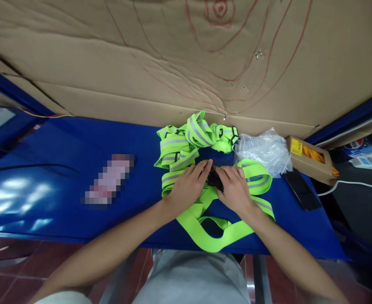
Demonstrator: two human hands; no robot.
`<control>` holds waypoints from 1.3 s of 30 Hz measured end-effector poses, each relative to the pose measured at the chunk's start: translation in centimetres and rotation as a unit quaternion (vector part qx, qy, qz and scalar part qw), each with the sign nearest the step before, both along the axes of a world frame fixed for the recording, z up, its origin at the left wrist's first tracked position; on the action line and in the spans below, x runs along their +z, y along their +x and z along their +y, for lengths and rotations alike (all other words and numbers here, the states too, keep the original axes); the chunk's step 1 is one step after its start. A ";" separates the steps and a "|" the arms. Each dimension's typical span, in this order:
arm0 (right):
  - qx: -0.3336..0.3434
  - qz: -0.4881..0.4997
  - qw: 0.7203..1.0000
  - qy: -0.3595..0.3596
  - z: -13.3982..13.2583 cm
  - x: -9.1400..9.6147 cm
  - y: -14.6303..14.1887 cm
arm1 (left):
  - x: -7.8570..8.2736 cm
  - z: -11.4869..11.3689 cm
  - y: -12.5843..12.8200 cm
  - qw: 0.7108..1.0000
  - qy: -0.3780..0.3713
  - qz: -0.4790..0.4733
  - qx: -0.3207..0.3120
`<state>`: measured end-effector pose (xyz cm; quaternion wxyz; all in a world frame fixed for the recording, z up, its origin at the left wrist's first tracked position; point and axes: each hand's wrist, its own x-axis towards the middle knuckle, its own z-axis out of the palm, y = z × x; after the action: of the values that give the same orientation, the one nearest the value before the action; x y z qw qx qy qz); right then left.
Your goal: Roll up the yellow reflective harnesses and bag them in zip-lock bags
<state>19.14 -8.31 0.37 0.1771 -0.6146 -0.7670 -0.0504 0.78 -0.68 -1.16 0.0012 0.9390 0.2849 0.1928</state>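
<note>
A lime-green reflective strap [211, 240] with a grey stripe lies in loops along the front of the blue table. At its upper middle, a dark bunched black part [215, 180] shows between my hands. My left hand [188, 183] lies over the strap, its fingers closed and bent towards the black part. From the other side, my right hand [234, 185] closes its fingers on that black part. The fingertips of both hands nearly meet, and what lies under them is partly hidden. Just beyond is a heap of similar straps [177, 147] with black buckles.
Behind the straps stands a cardboard panel [125, 76] with red drawn lines. To the right are clear plastic bags [264, 152], a dark phone [301, 190], an open cardboard box [310, 158] and a white cable [359, 183]. A pixelated item [109, 179] lies left on the blue table [62, 169].
</note>
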 end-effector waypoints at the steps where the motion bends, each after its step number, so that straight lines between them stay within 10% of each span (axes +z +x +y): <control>1: 0.000 0.003 1.000 0.005 0.0 0.1 0.1 | 0.0 0.2 -0.1 1.000 -0.001 -0.005 0.007; 27: -0.007 0.022 0.998 0.055 -0.8 0.2 -0.9 | 0.1 -2.4 0.1 0.999 0.037 -0.025 -0.019; 39: 0.055 0.238 0.966 0.086 -0.8 0.6 1.1 | 4.6 0.6 -2.4 0.956 -0.182 -0.196 -0.123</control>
<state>20.25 -9.10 0.95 0.4090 -0.5484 -0.7282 0.0416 -1.58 -0.07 3.46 0.2517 0.8945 0.1917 0.3157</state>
